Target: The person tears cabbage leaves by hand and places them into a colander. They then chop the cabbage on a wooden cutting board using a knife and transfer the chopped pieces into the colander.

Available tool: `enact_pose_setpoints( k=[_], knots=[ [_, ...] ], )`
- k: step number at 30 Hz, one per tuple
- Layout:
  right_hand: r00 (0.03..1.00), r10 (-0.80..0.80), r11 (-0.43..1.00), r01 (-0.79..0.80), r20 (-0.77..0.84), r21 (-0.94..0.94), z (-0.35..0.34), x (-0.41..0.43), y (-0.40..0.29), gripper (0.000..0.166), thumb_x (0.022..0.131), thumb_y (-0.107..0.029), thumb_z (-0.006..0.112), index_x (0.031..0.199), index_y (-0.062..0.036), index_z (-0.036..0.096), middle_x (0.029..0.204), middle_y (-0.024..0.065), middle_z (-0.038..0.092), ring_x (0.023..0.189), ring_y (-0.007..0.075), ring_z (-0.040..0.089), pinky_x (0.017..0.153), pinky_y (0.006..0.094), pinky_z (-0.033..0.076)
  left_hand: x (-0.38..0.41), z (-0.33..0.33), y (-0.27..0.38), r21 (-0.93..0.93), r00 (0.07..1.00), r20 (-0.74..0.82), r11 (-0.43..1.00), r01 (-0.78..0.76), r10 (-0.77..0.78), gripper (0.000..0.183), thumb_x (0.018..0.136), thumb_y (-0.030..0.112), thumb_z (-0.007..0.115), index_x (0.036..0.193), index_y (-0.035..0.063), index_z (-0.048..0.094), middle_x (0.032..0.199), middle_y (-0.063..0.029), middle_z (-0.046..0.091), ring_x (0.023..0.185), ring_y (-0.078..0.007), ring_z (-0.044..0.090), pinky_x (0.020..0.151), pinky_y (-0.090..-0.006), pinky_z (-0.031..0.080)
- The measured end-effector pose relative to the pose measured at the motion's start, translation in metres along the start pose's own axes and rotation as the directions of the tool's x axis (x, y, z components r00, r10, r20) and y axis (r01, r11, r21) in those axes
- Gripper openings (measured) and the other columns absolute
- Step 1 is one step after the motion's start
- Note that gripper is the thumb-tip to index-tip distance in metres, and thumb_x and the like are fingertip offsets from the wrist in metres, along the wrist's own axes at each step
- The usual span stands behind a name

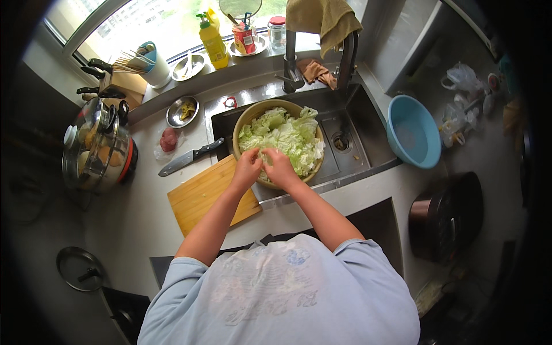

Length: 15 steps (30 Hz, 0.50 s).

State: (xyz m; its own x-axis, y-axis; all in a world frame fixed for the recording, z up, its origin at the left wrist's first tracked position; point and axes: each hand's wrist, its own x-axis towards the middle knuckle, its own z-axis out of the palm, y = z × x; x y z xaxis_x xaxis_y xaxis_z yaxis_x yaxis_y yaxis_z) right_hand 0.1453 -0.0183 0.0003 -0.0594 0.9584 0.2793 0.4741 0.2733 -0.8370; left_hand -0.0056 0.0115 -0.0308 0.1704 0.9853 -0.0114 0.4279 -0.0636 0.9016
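Torn pale-green cabbage leaves (284, 133) fill a large tan bowl (244, 120) that rests in the left part of the sink. Over the bowl's near side, my left hand (248, 169) and my right hand (279, 167) are close together, fingertips bent inward. Whether a bit of leaf is pinched between the fingers is too small to make out. Left of the bowl, a wooden cutting board (207, 194) lies on the counter against the sink's edge. A kitchen knife (183, 161) with a black handle lies just beyond the board.
A piece of raw meat (168, 139) on plastic and a small metal dish (176, 116) sit at left, near a glass-lidded steamer (97, 146). Behind the sink stands the faucet (291, 73), draped with a cloth (323, 19). A blue basin (414, 131) is at right.
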Motion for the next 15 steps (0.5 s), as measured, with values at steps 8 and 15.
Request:
enact_pose_setpoints(
  k=[8,15],
  knots=[
    [0.987,0.124,0.991,-0.119,0.100,-0.056,-0.017,0.036,0.047,0.024,0.083,-0.013,0.066,0.106,-0.0057,0.068,0.099,0.0206,0.067,0.101,0.0394,0.061,0.091,0.0451,0.048,-0.017,0.003,0.023,0.105,0.997,-0.067,0.994,-0.031,0.038,0.031,0.084,0.009,0.061,0.114,-0.0015,0.063,0.126,-0.0228,0.057,0.118,-0.0378,0.054,0.098,-0.0406,0.045],
    [1.000,0.007,0.944,0.000,0.019,-0.329,-0.013,0.133,0.116,0.060,0.075,-0.013,0.075,0.129,-0.0072,0.050,0.132,0.0170,0.050,0.124,0.0354,0.047,0.102,0.0420,0.042,-0.002,0.005,0.030,0.095,0.999,-0.033,0.995,-0.035,0.039,0.025,0.090,0.009,0.059,0.114,0.0031,0.064,0.126,-0.0150,0.056,0.116,-0.0281,0.056,0.094,-0.0346,0.046]
  ],
)
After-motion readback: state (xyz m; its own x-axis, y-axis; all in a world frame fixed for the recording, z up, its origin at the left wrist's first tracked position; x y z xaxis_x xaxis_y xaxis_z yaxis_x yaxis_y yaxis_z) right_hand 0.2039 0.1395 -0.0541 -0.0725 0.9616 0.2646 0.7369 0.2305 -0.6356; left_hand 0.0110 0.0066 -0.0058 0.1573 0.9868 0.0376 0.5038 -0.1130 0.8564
